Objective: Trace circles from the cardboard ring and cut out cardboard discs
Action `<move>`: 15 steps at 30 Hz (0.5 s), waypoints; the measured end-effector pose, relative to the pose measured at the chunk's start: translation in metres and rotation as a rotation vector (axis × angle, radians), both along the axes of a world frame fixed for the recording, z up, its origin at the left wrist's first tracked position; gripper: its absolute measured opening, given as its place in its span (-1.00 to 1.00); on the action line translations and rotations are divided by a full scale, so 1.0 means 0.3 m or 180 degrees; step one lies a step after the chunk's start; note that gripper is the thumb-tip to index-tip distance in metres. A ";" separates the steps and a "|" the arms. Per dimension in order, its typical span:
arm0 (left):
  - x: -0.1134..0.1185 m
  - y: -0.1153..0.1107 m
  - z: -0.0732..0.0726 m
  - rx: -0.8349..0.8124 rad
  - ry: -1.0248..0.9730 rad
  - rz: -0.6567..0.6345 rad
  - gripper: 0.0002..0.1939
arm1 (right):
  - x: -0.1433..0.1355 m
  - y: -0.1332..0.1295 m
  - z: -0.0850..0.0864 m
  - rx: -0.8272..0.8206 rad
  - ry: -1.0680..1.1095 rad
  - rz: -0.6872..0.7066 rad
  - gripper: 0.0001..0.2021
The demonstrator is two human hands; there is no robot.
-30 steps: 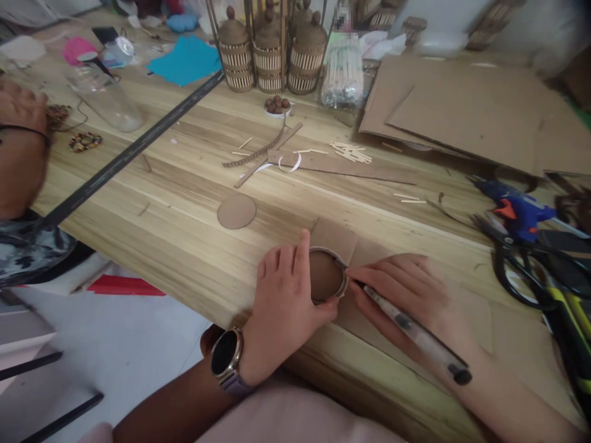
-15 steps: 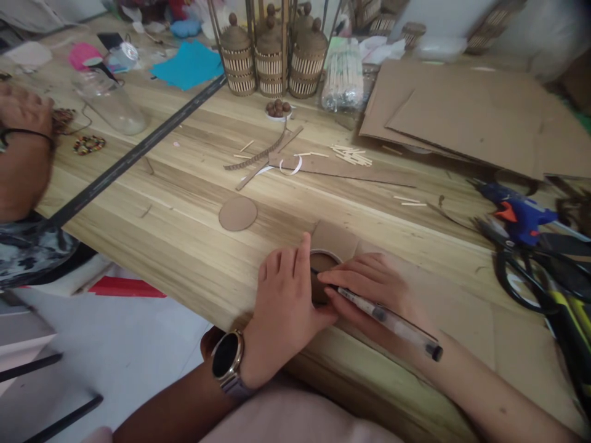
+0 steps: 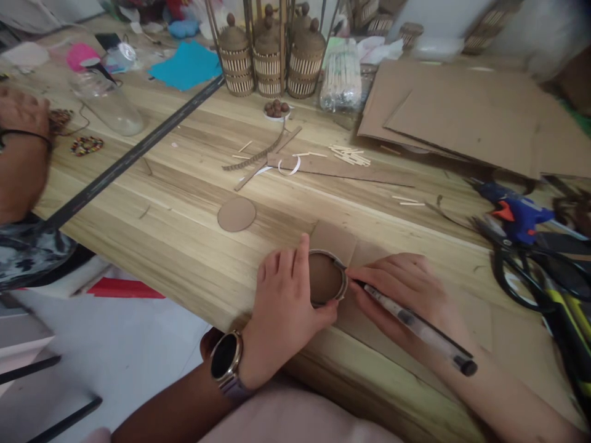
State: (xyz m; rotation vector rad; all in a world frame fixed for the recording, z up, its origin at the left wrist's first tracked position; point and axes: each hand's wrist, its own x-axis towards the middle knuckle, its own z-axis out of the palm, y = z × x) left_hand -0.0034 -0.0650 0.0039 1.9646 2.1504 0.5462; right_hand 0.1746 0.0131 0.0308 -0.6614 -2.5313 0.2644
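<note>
My left hand, with a watch on its wrist, curves thumb and index finger around the left side of a cardboard ring, holding it down on a flat cardboard sheet. Part of the ring is hidden behind that hand. Between the fingers of my right hand is a clear-barrelled pen, slanting with its tip at the ring's right outer edge. A loose cardboard disc lies on the wood to the left of the ring.
Scissors and a blue glue gun lie at right. Matchsticks and cardboard strips lie ahead. Several small cage-like lanterns stand behind, beside stacked cardboard. Another person's hand is at far left.
My right hand has moved right with the pen, its tip going from inside the ring to the outer right edge. My left hand stays on the ring.
</note>
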 end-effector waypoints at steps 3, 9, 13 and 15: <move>-0.001 0.002 0.003 0.0013 0.0004 0.0015 -0.04 | -0.006 -0.003 -0.001 -0.0124 0.0096 0.0018 -0.87; -0.009 0.003 0.015 -0.0112 -0.0064 -0.0073 -0.14 | -0.040 0.016 0.004 0.0004 0.0000 0.0131 -0.88; -0.012 0.005 0.017 -0.0099 -0.0190 -0.0106 -0.28 | -0.049 0.022 0.012 0.0078 -0.0204 0.0201 -0.87; -0.012 0.005 0.019 -0.0090 -0.0222 -0.0105 -0.30 | -0.048 0.024 0.011 0.0110 -0.0170 0.0176 -0.87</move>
